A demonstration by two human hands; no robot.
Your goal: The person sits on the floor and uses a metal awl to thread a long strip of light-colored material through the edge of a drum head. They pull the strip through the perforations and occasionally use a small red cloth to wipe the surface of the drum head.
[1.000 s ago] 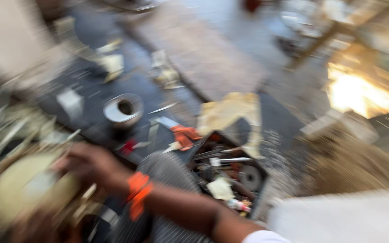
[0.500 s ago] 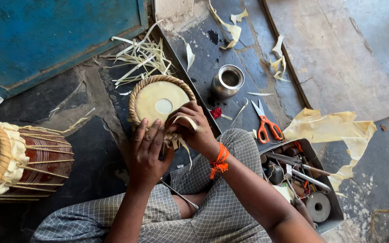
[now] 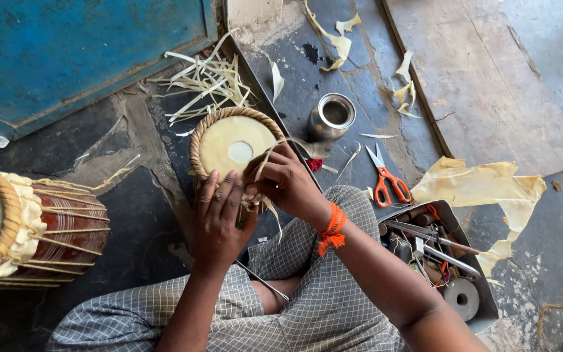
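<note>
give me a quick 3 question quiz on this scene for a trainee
1. True or false: the scissors on the floor have orange handles.
2. Which hand pinches the pale strip at the rim of the round drum head? A) left hand B) right hand C) neither
3. Fill in: the small metal cup stands ____ the drum head and the scissors.

Key
1. True.
2. B: the right hand, with the orange thread at its wrist, pinches the strip; the left hand lies flat against the drum head's near edge.
3. Between, on the floor beyond the hands.
</note>
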